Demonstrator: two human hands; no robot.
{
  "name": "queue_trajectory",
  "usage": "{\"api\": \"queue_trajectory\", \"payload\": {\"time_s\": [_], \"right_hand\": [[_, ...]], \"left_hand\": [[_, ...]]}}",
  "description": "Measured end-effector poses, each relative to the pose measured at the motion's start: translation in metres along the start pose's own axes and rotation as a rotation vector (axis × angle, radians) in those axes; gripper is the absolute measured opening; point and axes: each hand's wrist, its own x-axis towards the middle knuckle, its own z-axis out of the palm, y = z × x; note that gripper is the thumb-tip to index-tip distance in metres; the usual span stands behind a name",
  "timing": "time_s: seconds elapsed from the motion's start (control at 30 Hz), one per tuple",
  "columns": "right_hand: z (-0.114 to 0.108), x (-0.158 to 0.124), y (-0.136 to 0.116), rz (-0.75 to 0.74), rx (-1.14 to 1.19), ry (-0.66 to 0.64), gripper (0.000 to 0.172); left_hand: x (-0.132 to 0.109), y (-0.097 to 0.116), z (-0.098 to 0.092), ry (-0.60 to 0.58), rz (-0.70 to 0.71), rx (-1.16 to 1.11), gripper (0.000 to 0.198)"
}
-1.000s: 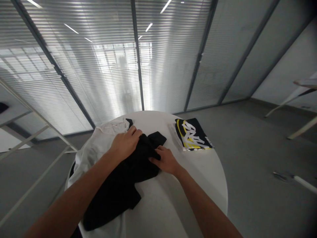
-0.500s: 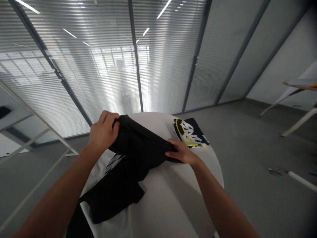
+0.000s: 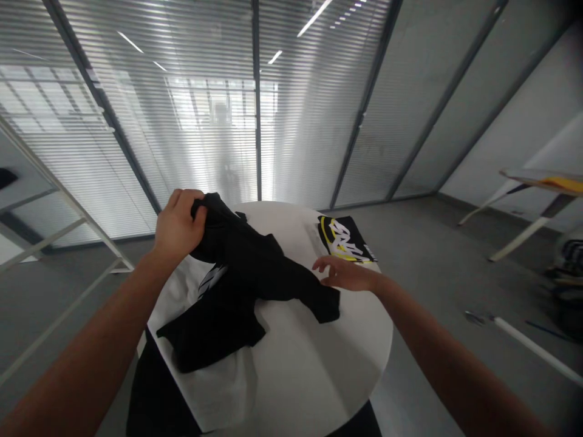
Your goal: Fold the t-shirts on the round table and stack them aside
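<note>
A black garment (image 3: 255, 261), perhaps a T-shirt, lies bunched across a round white table (image 3: 291, 370). My left hand (image 3: 180, 224) grips its raised upper left part, thumb closed over the cloth. A grey-and-white printed patch (image 3: 211, 280) peeks out from a fold beneath. Just above the garment's right end hovers my right hand (image 3: 344, 273), fingers apart and holding nothing. Past that hand lies a folded black cloth (image 3: 348, 238) with white lettering and a yellow curve, near the table's right edge.
Whitish cloth (image 3: 218, 388) covers the table's left side. A white metal frame (image 3: 82, 212) stands at left. On the floor at right lies a white pole (image 3: 537, 349), and a table with yellow on top (image 3: 560, 182) stands farther back. Glass panels with blinds rise behind.
My right hand has let go of the garment, and its right end now lies spread on the table. My left hand keeps its hold. The view has shifted slightly right.
</note>
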Motion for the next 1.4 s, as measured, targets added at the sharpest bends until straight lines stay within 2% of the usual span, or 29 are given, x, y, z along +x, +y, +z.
{"api": "queue_trajectory", "payload": {"time_s": [0.13, 0.23, 0.4, 0.53, 0.7, 0.83, 1.0, 1.1, 1.2, 1.23, 1.33, 1.4], "right_hand": [[0.048, 0.012, 0.022, -0.007, 0.087, 0.079, 0.037], [0.068, 0.028, 0.020, -0.023, 0.072, 0.138, 0.041], [0.078, 0.061, -0.001, -0.058, -0.069, 0.210, 0.052], [0.086, 0.083, -0.018, -0.048, -0.071, 0.117, 0.065], [0.084, 0.089, -0.034, 0.039, -0.151, 0.054, 0.038], [0.064, 0.079, -0.032, 0.051, -0.166, 0.010, 0.037], [0.023, 0.058, -0.007, 0.042, -0.166, -0.017, 0.031], [-0.014, 0.040, 0.003, -0.007, -0.069, 0.060, 0.034], [-0.055, 0.010, -0.007, -0.039, 0.075, 0.204, 0.040], [-0.068, -0.002, -0.016, -0.029, 0.151, 0.207, 0.042], [-0.107, -0.044, -0.045, -0.017, 0.343, 0.194, 0.043], [-0.133, -0.068, -0.062, -0.031, 0.444, 0.294, 0.039]], "left_hand": [[-0.006, -0.005, 0.001, -0.095, 0.052, -0.034, 0.023], [-0.009, -0.003, 0.002, -0.133, 0.071, -0.084, 0.023], [-0.011, 0.004, 0.002, -0.116, 0.044, -0.233, 0.022], [-0.012, 0.009, 0.004, -0.118, -0.030, -0.302, 0.022], [-0.011, 0.003, 0.003, -0.090, -0.035, -0.217, 0.024], [-0.016, -0.015, 0.002, -0.141, -0.031, -0.087, 0.032], [-0.037, -0.049, 0.008, -0.384, -0.022, 0.003, 0.040], [-0.045, -0.056, 0.009, -0.524, -0.028, 0.028, 0.039], [-0.041, -0.039, -0.004, -0.672, -0.113, -0.094, 0.037], [-0.037, -0.029, -0.012, -0.711, -0.137, -0.164, 0.036], [-0.017, 0.004, -0.046, -0.876, -0.177, -0.384, 0.032], [-0.001, 0.020, -0.072, -0.947, -0.210, -0.494, 0.032]]}}
